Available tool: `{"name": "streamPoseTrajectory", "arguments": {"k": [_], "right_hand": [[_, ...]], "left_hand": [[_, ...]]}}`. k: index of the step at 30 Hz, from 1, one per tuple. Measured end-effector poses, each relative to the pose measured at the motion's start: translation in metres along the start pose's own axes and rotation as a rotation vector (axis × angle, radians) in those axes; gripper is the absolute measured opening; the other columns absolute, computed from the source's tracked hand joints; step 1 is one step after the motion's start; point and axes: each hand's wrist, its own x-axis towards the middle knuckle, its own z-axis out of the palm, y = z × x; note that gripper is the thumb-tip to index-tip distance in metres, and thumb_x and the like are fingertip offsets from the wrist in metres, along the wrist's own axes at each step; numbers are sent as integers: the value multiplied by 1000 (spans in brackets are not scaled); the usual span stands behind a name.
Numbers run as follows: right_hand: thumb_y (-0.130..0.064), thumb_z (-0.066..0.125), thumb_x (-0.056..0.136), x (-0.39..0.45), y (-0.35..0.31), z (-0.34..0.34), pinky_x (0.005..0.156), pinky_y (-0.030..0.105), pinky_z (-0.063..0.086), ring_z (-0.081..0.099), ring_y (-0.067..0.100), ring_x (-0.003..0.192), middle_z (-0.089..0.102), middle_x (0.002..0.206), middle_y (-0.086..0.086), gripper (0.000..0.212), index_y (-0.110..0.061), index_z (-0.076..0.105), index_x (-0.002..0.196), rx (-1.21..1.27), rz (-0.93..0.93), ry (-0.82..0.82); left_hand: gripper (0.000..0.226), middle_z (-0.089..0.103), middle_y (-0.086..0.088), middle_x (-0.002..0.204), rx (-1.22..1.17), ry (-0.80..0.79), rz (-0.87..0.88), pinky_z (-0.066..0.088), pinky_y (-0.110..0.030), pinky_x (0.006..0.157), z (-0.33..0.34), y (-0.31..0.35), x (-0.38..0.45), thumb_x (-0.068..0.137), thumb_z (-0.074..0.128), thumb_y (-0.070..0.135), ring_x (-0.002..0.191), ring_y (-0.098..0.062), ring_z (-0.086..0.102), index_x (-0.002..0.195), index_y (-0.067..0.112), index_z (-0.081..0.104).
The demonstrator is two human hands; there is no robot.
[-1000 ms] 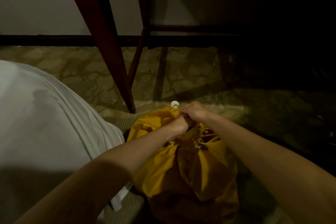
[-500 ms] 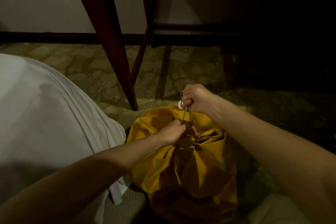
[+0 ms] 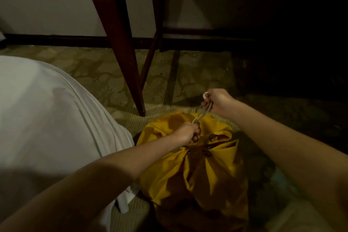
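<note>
A yellow drawstring bag (image 3: 203,171) stands on the carpet between my forearms, its mouth gathered into folds. My left hand (image 3: 185,132) grips the bunched fabric at the mouth, where the cord comes out. My right hand (image 3: 216,102) is held beyond the bag and pinches the pale drawstring (image 3: 199,117), which runs taut between both hands. A small white toggle (image 3: 205,95) sticks out above my right fist.
A dark wooden table leg (image 3: 128,66) stands on the patterned carpet (image 3: 197,73) just beyond the bag, with a second leg and a crossbar behind. White bedding (image 3: 47,118) fills the left. The right side lies in deep shadow.
My right hand has drawn the cord away from the bag, up and to the right. The bag's mouth has tightened into folds while my left hand stays at it.
</note>
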Motion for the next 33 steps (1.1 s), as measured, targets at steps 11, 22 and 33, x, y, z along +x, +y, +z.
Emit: {"name": "streamPoseTrajectory", "arguments": {"k": [11,22,33], "right_hand": [[-19,45,101,-30,38,13,52,22,43,53,15,59,58,60,4,37,-9,59,68,-340,-80,-180],[-2,33,99,-73,-73,47,44,14,26,30,1,31,33,40,-9,41,-14,31,60,199,-356,-321],[-16,34,103,-46,-60,42,39,18,35,31,7,40,30,43,-8,41,-18,35,62,389,-162,-281]], "left_hand": [[22,36,-2,65,30,11,53,34,-11,43,1,11,-12,101,36,3,46,-3,41,121,4,44],[35,35,2,55,71,170,499,26,-27,44,-62,103,-61,103,33,19,44,-12,35,69,18,41],[26,63,3,76,117,-12,399,44,-18,67,-71,63,-28,101,44,15,70,-5,57,82,12,61]]}}
